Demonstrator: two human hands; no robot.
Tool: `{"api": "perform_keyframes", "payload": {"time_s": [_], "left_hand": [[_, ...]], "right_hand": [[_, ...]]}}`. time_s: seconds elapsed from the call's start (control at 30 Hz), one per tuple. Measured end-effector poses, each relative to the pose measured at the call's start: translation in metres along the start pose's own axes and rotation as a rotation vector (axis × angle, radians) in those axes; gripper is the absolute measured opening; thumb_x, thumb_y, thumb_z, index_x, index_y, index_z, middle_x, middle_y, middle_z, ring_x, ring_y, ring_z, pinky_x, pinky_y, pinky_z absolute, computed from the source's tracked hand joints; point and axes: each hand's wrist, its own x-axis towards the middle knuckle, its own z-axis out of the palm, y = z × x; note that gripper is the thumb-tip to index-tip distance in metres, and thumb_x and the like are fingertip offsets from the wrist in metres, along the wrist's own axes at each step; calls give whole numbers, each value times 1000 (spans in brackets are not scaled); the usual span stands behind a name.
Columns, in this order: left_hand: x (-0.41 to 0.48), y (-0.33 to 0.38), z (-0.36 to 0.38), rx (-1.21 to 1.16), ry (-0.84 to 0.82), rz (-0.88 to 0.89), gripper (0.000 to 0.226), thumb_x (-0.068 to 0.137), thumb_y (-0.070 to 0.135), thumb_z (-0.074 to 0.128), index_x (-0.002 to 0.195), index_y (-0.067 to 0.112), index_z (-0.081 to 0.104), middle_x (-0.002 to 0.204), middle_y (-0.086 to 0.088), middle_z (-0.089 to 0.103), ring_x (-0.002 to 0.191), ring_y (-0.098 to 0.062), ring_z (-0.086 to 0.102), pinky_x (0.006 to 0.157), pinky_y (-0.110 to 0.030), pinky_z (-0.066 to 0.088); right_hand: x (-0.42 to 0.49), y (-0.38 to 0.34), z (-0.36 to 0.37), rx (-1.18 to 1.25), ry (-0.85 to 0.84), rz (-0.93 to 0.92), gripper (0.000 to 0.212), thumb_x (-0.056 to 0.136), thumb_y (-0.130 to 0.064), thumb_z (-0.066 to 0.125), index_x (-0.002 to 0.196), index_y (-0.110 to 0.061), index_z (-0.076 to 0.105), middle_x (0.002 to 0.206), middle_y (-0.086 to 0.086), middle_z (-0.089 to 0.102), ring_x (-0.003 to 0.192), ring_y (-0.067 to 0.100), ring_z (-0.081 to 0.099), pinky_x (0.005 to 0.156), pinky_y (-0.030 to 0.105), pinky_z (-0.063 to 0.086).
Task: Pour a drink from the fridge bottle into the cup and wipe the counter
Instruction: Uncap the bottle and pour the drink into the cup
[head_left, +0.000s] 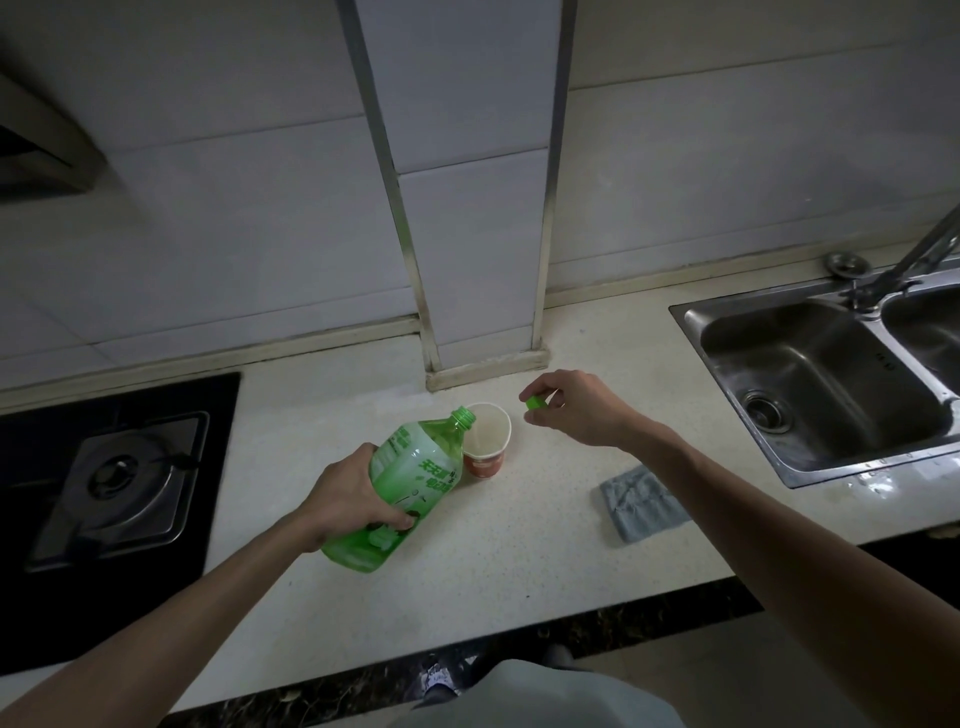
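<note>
Where the pale counter (493, 571) runs out at its left end, a black gas hob (119, 483) is set into it, burner ring and pan support visible, with the corner of a range hood (41, 150) above. Next right, the left hand (348, 493) is wrapped round the lower body of a green plastic bottle (415, 478), thumb across the label, fingers hidden behind. Bottle uncapped, tilted steeply, base toward the counter's front edge, neck slanting up and back to the right. Pale liquid lies along its lower side. Its mouth sits right at the left rim of the cup (487, 441). Cup is paper, orange-red outside and white inside, standing upright on the counter toward the back edge, just in front of the foot of a tiled pillar (467, 208). A pale streak shows inside the cup below the bottle mouth; cannot tell for certain whether it is a stream. Just right of the cup, the right hand (576, 410) hovers above the counter, thumb and fingertips pinching the green cap (533, 402), which is clear of the cup rim. Further right, a grey cloth (641, 501) lies crumpled flat near the front edge, partly under the right forearm. At the counter's right end, a steel double sink (810, 379) with a tap (914, 254) at its back edge.
</note>
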Motion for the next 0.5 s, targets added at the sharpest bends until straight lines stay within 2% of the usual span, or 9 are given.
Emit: {"api": "perform_keyframes", "payload": {"time_s": [0.33, 0.5], "left_hand": [[-2, -1, -1, 3, -6, 5, 74, 54, 28, 96, 112, 22, 50, 102, 3, 66, 91, -13, 65, 76, -31, 57], [-3, -1, 0, 7, -7, 8, 74, 53, 29, 96, 111, 23, 50, 102, 3, 66, 92, -15, 65, 79, -35, 59]], "right_hand": [[-1, 3, 1, -4, 2, 18, 31, 90, -26, 67, 120, -18, 65, 118, 1, 63, 83, 5, 54, 64, 8, 37], [-3, 2, 2, -2, -6, 18, 31, 90, -26, 67, 120, -18, 65, 118, 0, 63, 87, 8, 57, 66, 8, 39]]}}
